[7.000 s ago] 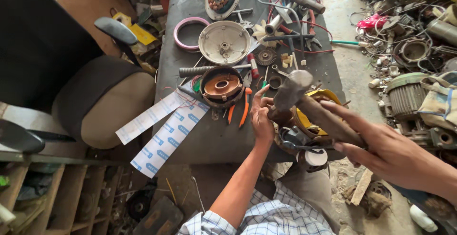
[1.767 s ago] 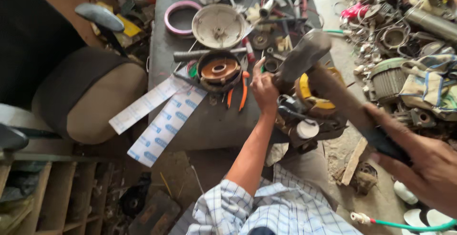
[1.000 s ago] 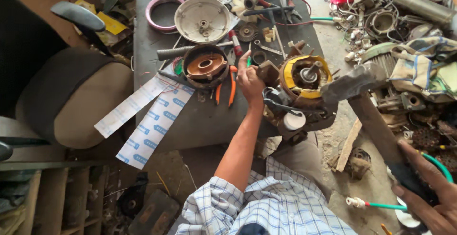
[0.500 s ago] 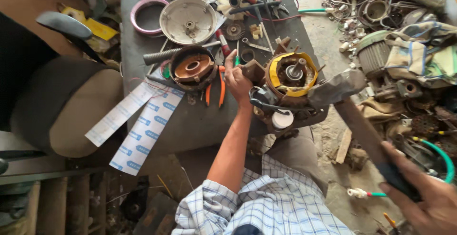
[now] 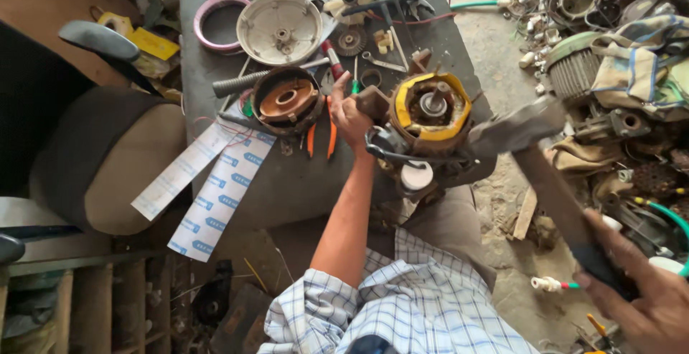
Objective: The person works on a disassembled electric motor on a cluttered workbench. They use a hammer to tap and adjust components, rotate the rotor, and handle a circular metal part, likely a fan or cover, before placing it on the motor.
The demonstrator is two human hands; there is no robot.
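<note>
Head view: I am steadying the yellow-rimmed motor stator [image 5: 430, 114] at the near right edge of the grey table [image 5: 301, 182], my left hand [image 5: 349, 116] clenched on the block at its left side. My right hand [image 5: 649, 304] is gripping the handle of the hammer [image 5: 535, 153], whose blurred head is just right of the stator. Two long white label strips [image 5: 215, 182] with blue marks are hanging off the table's left edge, near the orange-handled pliers [image 5: 321, 139]. Half a second ago the hammer was lower and farther back.
</note>
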